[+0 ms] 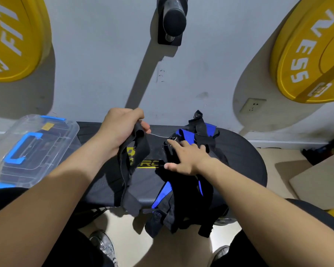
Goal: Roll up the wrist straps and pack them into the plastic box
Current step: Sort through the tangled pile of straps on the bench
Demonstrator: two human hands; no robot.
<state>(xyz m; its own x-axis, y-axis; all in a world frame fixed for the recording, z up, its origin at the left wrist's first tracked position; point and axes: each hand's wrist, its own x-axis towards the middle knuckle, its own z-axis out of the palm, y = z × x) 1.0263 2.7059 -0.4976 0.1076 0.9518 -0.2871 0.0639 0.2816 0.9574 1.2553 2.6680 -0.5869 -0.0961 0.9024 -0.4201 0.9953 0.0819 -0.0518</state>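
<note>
a black strap (132, 166) is gripped at its upper end by the left hand (121, 130), whose fingers and thumb are curled round the cloth. the strap is held up above a dark tabletop (245, 157) marked with yellow lettering, and its loose, unrolled length is draped down past the front edge.

the right hand (183, 157) is laid flat, fingers straight and spread, on a pile (181, 199) of black and blue straps heaped on the right half of the tabletop. part of the pile is spilled over the front edge. the index fingertip is placed just beside a metal buckle (172, 138) near the top of the pile. a thin pale thread (158, 135) is stretched between the left hand and the pile.

a clear box (33, 149) with blue latches and a blue handle is seen at the left, lid on, just beside the left forearm. whether any strap is packed inside cannot be told.

on the grey wall behind, a yellow plate (14, 35) is hung at far left and a second plate (312, 54) at far right, with a black peg (173, 20) fixed between them and a socket (253, 105) set lower right. grey shoes (102, 245) are seen on the pale floor below, and a tan board (320, 182) is lying at the right.
</note>
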